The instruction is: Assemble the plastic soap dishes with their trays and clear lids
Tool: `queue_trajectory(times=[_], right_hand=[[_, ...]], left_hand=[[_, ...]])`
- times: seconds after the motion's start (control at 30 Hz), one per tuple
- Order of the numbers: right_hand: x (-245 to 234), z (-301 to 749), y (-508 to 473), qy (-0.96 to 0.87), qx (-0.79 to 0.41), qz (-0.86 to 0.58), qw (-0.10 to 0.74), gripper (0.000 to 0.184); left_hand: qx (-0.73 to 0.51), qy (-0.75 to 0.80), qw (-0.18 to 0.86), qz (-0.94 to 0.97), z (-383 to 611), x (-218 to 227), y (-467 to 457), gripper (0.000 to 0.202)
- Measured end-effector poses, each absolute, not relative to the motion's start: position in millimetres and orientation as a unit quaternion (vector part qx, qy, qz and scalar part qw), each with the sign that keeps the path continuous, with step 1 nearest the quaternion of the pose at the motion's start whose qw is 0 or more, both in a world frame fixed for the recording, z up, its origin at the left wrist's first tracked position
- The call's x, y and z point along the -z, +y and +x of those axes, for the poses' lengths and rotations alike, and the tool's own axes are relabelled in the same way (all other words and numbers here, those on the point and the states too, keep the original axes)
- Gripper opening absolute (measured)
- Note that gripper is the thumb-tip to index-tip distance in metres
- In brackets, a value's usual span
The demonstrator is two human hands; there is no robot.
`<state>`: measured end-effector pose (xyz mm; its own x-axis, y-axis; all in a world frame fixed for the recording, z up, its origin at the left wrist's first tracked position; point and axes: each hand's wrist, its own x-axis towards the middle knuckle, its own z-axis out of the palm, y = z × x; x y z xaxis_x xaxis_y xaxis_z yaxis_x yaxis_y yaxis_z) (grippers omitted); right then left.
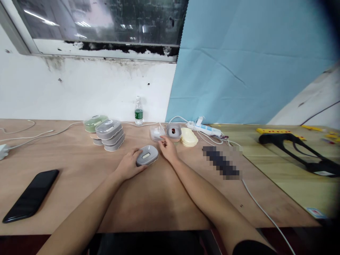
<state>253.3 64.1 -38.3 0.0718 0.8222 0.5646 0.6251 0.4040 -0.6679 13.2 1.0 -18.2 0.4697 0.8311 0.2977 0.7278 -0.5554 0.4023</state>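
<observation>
My left hand (129,165) rests on the wooden table (148,198) with its fingers curled round the left side of a grey oval case (147,155). My right hand (168,147) is just to the right of that case, fingers pinched together near a clear plastic tray (156,132); what it pinches is too small to make out. Behind my right hand stands a small grey open box (174,131) with a dark inside. A pile of pale yellow oval pieces (189,137) lies to its right.
A stack of grey cases (111,134) and a green case (95,123) stand at the back left. A water bottle (138,111) is by the wall. A black phone (32,194) lies front left. A white power strip (204,129), cables and a black tool (297,148) are to the right.
</observation>
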Motion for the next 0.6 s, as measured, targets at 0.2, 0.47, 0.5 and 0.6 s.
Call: queue_trajectory(times=[0.2, 0.47, 0.5, 0.6], right_hand=[[41, 252, 68, -0.699, -0.115, -0.546, 0.447, 0.048], [31, 253, 52, -0.764, -0.155, -0.467, 0.417, 0.045], [29, 252, 50, -0.789, -0.155, -0.442, 0.398, 0.047], [24, 249, 46, -0.854, -0.155, -0.368, 0.333, 0.063]], left_hand=[[-0.218, 0.459, 0.108, 0.854, 12, 17, 0, 0.071], [-0.215, 0.495, 0.120, 0.833, 15, 22, 1, 0.087], [-0.219, 0.497, 0.128, 0.830, 15, 22, 1, 0.090], [-0.267, 0.511, 0.162, 0.800, 15, 21, 1, 0.094]])
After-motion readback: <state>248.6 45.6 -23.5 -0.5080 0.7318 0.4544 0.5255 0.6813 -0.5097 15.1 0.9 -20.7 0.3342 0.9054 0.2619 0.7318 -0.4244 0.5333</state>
